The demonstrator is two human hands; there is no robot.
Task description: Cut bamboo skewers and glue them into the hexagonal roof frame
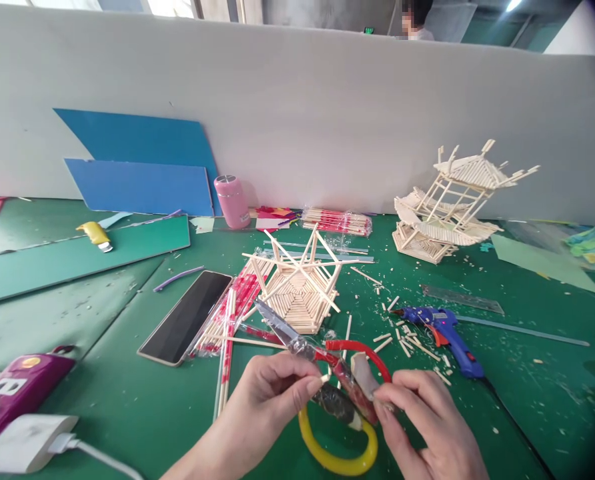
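- Scissors (348, 385) between hands.
- Left hand (272, 400), left of scissors' handles, pinching pale stick (324, 379).
- Right hand (430, 423), right of scissors, pinching grey strip (363, 375).
- Stick frame (299, 297) beyond scissors.

Green tabletop (122, 403), littered with stick bits. Clock centred on hexagonal stick frame (300, 297), which sits on it. 11 o'clock: pink bottle (233, 203), upright. 1: packaged sticks (336, 222). 2: stick pagoda (422, 241), by the wall panel (297, 120). 3: clear ruler (462, 299). 4: blue glue gun (445, 333), offcuts (406, 345) near its nozzle. 8: black-screened phone (187, 319), purple power strip (25, 387) farther out. 9–10: green board (127, 245), flat.
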